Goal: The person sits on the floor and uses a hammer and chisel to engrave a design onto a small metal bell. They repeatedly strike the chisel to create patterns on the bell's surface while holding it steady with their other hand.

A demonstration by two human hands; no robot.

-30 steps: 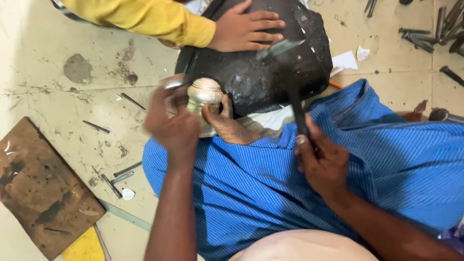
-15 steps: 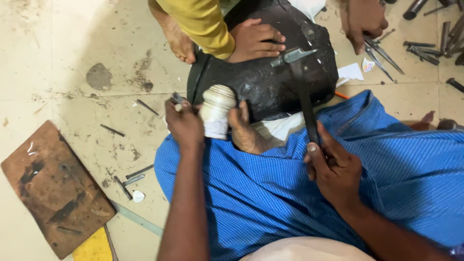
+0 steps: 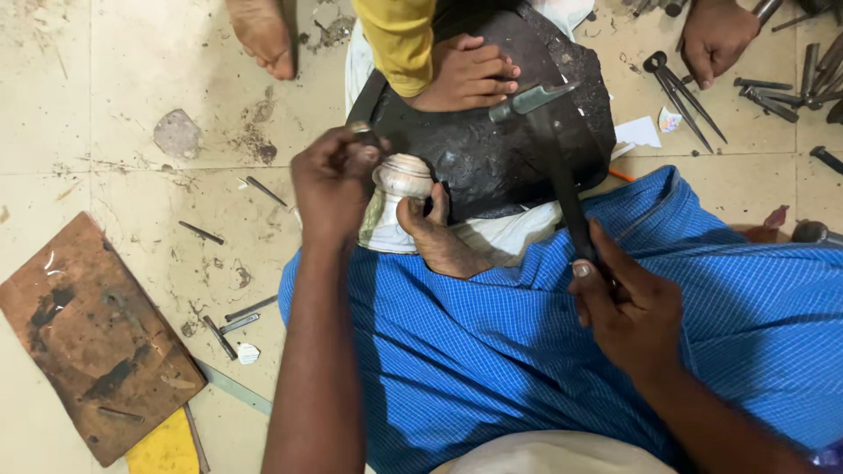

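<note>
1. The left hand (image 3: 334, 180) is curled shut around a small metal punch (image 3: 362, 133), fingers pinched tight, holding it just beside the top of the pale metal pot (image 3: 397, 197).
2. That pot sits between the left hand and the person's bare foot (image 3: 439, 241), whose toes press against its side; it leans against the edge of the black pitch-covered block (image 3: 492, 149).
3. The right hand (image 3: 628, 307) is clenched around the dark handle of a hammer (image 3: 553, 149), low on the handle, over the blue checked cloth (image 3: 492, 351) on the lap.
4. The hammer head hangs over the top of the black block, well apart from the pot, its shaft slanting down to the right hand.
5. Another person's hand (image 3: 465, 75), in a yellow sleeve (image 3: 399, 39), lies flat with fingers spread on the block's far side.
6. A second co-worker's hand (image 3: 716, 35) rests on the floor at top right, near pincers (image 3: 680, 88) and scattered steel tools (image 3: 773, 96).
7. A bare foot (image 3: 263, 35) shows at the top left.
8. On the tiled floor (image 3: 132, 114) to the left lie loose nails (image 3: 233, 320) and a stained brown board (image 3: 88, 338), well apart from the hands.
</note>
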